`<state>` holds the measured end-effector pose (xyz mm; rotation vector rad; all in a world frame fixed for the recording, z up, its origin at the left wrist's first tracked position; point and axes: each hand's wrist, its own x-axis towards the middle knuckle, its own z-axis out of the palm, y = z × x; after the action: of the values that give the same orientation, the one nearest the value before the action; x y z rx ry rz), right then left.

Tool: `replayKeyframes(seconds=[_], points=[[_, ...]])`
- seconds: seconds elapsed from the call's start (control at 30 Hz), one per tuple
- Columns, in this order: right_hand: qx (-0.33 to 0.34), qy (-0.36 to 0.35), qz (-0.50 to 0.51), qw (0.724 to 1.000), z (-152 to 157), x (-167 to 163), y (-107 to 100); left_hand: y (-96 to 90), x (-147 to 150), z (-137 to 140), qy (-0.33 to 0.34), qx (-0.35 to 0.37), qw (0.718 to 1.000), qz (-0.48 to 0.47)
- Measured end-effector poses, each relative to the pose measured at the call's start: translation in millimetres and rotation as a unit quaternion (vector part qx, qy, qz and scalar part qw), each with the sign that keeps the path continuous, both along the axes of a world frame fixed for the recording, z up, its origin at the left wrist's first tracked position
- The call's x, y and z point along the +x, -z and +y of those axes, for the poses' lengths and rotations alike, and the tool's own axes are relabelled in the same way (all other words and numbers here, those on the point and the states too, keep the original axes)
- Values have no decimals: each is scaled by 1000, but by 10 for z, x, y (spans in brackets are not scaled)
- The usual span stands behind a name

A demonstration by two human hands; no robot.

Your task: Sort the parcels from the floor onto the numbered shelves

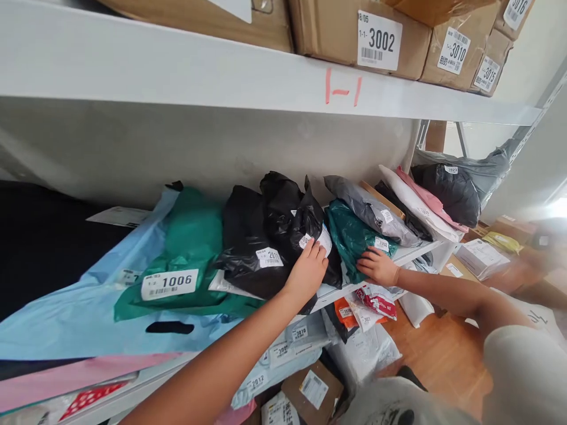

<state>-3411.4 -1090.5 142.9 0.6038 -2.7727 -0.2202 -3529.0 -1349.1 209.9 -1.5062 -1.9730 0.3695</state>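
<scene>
My left hand (pixel 307 270) rests its outstretched fingers on a shiny black plastic parcel (pixel 287 206), beside a white label. A second black parcel (pixel 243 230), with a label starting 201, lies just left of it. My right hand (pixel 378 267) touches the front of a teal plastic parcel (pixel 348 236), fingers spread below its label 3008. Both thumbs are mostly hidden. Left of the black parcels, a green parcel (pixel 195 230) marked 1006 lies on a light blue bag (pixel 84 301).
Cardboard boxes (pixel 325 35) stand on the shelf above, whose white beam (pixel 177 71) crosses overhead. Grey (pixel 367 200), white and pink parcels lean to the right. More parcels (pixel 301 336) fill the level below. Others lie on the wooden floor (pixel 447 354). A blurred figure is at far right.
</scene>
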Motion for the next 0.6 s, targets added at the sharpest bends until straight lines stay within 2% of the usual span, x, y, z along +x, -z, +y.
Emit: replayKeyframes(seconds=[0.07,0.13,0.2,0.27,0.33,0.43,0.6], points=[[-56,69,26,996,62,12,-159,6,-6,-8,7,-1,1000,-7],[-145,168,64,973,132,25,-343,-1,-19,-13,11,-3,1000,-13],[-255,270,115,921,186,24,-499,-9,-33,-13,15,3,999,-29],[-335,341,163,863,227,9,-607,-6,-44,-10,20,20,998,-56],[-369,383,194,825,278,-8,-690,5,-51,-5,25,35,996,-74],[-393,420,226,786,403,11,-840,23,-56,-1,22,37,997,-58],[-414,448,286,739,617,236,-1184,29,-68,1,8,19,999,-35]])
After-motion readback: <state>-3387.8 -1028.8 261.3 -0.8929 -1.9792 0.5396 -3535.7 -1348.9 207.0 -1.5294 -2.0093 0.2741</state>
